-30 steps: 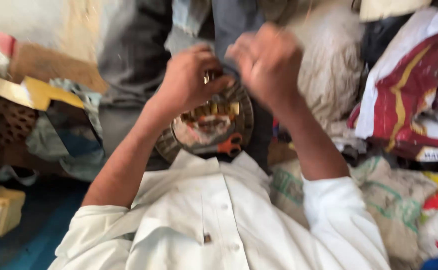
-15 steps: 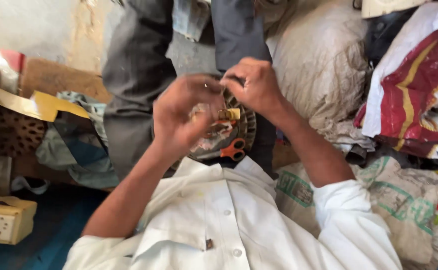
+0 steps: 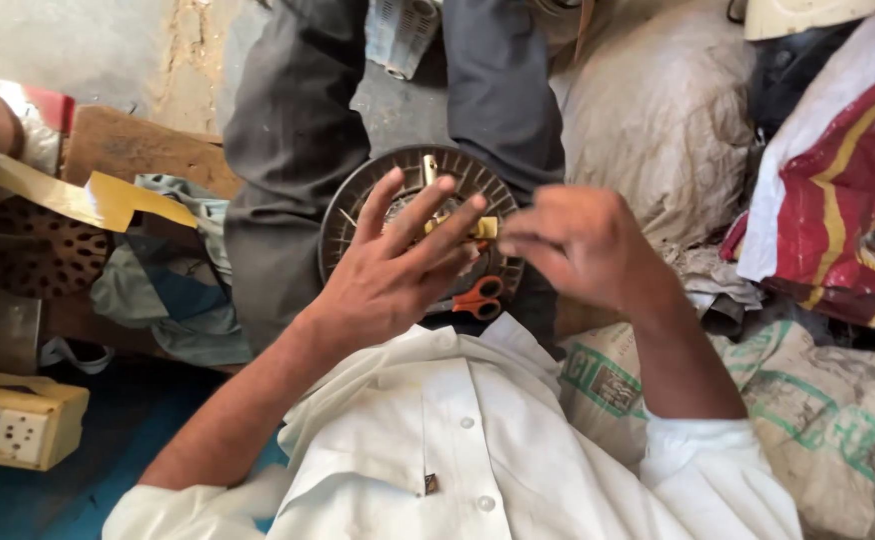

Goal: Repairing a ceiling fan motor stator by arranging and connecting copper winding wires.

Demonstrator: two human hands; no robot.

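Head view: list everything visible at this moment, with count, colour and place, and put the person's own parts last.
round slotted metal part: one, dark grey with brass pieces at its middle, on the lap at centre
scissors: one, orange handles, at the part's lower edge
socket box: one, cream, lower left on the blue floor
perforated metal disc: one, rusty brown, far left
yellow strip: one, left, above the disc
cloth rags: a heap, grey-green and blue, left of the leg
sacks: several; beige at top right, red and white at right, printed green at lower right
trousers: grey, top centre
shirt: white, bottom centre
left hand: open, fingers spread over the part
right hand: fingers curled, beside the part
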